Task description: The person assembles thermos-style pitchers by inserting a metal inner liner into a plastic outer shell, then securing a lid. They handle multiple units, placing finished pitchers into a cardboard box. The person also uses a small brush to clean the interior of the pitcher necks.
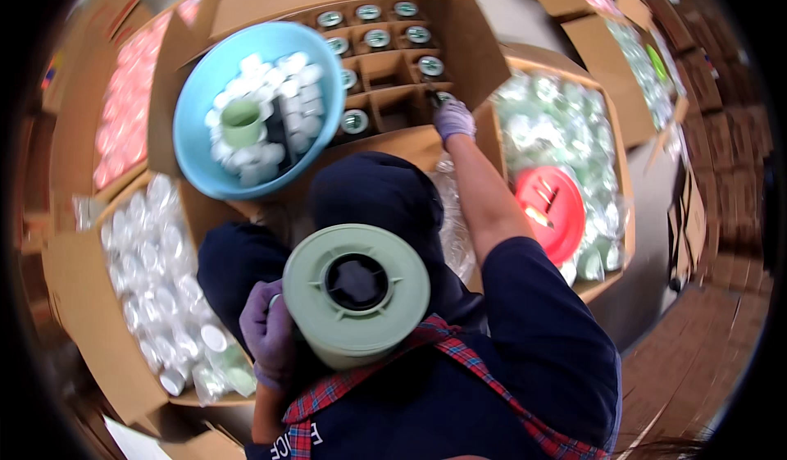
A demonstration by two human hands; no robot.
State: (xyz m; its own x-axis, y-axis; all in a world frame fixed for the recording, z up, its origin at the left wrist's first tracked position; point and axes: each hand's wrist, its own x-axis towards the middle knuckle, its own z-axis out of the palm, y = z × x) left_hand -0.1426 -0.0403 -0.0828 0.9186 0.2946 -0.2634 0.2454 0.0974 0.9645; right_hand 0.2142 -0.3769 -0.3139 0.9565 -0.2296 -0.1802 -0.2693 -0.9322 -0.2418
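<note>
Holds round pale-green plastic container (357,326) in left hand (266,333), reaches right hand (456,122), grip unclear, into brown cardboard box (471,40), filled except seemingly two cells (388,68).

Grey floor (648,206) shows to the right of the right hand (455,122). On it, apparently, since their bases are mostly hidden, stand open cartons: a divided box (471,38) directly beneath that hand, a bag-filled box (489,140) just right of it, another box (602,75) farther right and ahead, and a wide-flapped box (94,329) left of the gripping left hand (269,329).
</note>
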